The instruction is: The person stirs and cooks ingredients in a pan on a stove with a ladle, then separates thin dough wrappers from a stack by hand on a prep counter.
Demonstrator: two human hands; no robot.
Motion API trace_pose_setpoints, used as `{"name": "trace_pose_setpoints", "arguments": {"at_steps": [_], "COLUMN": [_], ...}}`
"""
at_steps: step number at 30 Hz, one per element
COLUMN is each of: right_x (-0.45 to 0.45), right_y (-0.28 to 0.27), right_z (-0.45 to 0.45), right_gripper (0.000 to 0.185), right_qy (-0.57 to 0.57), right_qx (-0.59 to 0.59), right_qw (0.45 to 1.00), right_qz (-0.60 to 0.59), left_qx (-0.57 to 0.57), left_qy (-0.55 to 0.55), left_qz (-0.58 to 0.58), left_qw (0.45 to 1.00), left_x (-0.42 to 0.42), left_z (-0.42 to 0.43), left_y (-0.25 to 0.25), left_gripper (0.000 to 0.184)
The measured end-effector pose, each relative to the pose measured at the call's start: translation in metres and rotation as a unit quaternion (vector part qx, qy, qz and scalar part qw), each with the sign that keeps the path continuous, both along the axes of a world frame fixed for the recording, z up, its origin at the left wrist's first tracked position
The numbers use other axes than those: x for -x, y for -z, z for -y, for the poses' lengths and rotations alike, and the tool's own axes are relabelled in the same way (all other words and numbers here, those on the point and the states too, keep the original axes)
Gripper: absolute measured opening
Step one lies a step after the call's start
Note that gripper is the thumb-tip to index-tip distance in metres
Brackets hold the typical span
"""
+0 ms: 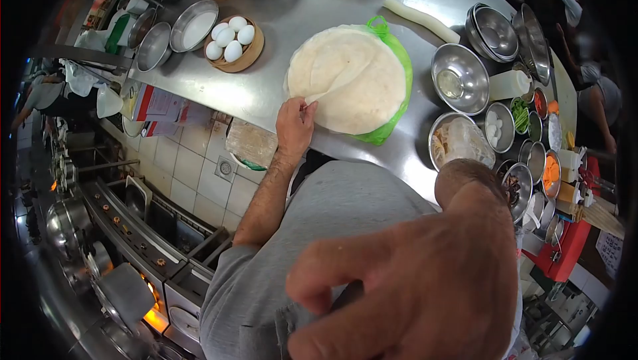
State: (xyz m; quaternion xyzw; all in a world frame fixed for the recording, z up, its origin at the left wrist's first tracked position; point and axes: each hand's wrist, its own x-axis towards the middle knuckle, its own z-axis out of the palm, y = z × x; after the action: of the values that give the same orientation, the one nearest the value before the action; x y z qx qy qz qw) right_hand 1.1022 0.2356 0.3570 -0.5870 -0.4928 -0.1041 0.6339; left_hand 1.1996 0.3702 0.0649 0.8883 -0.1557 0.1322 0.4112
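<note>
Left hand (294, 127) pinching the edge of the pale sheets (365, 97)

From my end, looking down through the head camera, I have the left hand at the near left edge of the pale sheets, its fingers together and clamped on the rim of the top one. A fold runs across that sheet from the pinch toward the far right. The round stack lies mid-scene on the metal surface (279, 21), close to its near edge, with a green plastic bag (405, 61) showing from beneath along the right side.

My right hand (432, 280) is raised close to the lens, looming large at the near right and well apart from the stack. Its fingers are bent and spread apart; I cannot tell what the fingertips touch.

To the left of the stack I see a round wooden basket (252, 56) of white eggs (233, 51), with a metal bowl (211, 12) of something white beside it. A long pale roll (424, 20) lies at the far right. Further right stands a larger steel bowl (464, 61), and nearer, a clear plastic bag (468, 141) sits in another.
</note>
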Motion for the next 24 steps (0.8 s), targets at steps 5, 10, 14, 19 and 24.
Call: {"name": "trace_pose_setpoints", "arguments": {"at_steps": [5, 10, 14, 19, 24], "right_x": [0.009, -0.047, -0.076, -0.094, -0.105], "right_y": [-0.004, 0.045, 0.181, 0.24, 0.262], "right_z": [0.012, 0.05, 0.044, 0.035, 0.035], "right_gripper": [0.01, 0.019, 0.028, 0.03, 0.02], "right_qy": [-0.018, -0.009, 0.204, 0.406, 0.426], "right_qx": [-0.042, 0.1, 0.291, 0.323, 0.375], "right_qw": [0.994, 0.992, 0.916, 0.833, 0.809], "right_qz": [-0.102, -0.08, -0.187, -0.192, -0.152], "left_qx": [0.005, -0.006, 0.008, 0.022, 0.034], "left_qy": [-0.004, -0.016, -0.007, -0.021, -0.013], "left_qz": [0.018, 0.046, 0.014, 0.008, -0.045], "left_qw": [1.0, 0.999, 1.0, 1.0, 0.998], "left_x": [0.002, -0.004, -0.008, -0.01, -0.003], "left_z": [0.003, 0.001, 0.002, 0.0, 0.005], "left_y": [0.001, 0.007, 0.002, 0.007, -0.009], "left_gripper": [0.02, 0.02, 0.018, 0.022, 0.03]}}
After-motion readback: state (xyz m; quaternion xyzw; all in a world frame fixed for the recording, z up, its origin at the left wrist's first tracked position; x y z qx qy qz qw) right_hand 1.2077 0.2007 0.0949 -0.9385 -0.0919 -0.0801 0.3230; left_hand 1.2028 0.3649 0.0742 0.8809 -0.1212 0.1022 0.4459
